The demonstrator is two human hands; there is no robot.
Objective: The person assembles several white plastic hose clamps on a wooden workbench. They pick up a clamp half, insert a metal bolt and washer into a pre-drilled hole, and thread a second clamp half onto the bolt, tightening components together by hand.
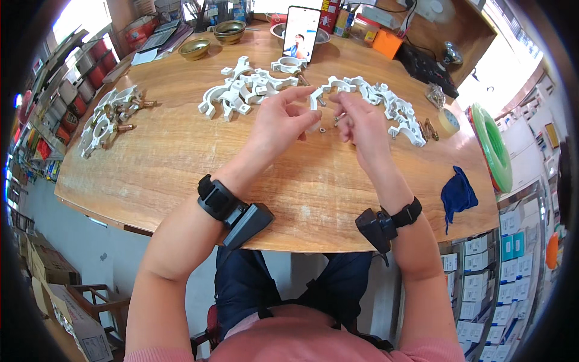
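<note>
Above the middle of the table, my left hand (278, 120) pinches a white curved clamp piece (314, 100) between thumb and fingers. A small metal screw (321, 102) shows at that piece's right side. My right hand (360, 120) is just to the right, its fingers curled and pressed together; whatever is in them is hidden. A small nut (322, 130) lies on the wood below the gap between my hands. White clamp halves (232, 96) are heaped beyond my left hand. More clamp pieces (398, 108), some with small metal hardware, spread beyond and right of my right hand.
At the left lie clamps with brass-coloured bolts (108, 117). Brass-coloured bowls (229, 31) and a propped phone (301, 35) stand at the back. To the right are loose bolts (430, 130), a tape roll (449, 120), a blue cloth (458, 192) and a green coil (491, 148).
</note>
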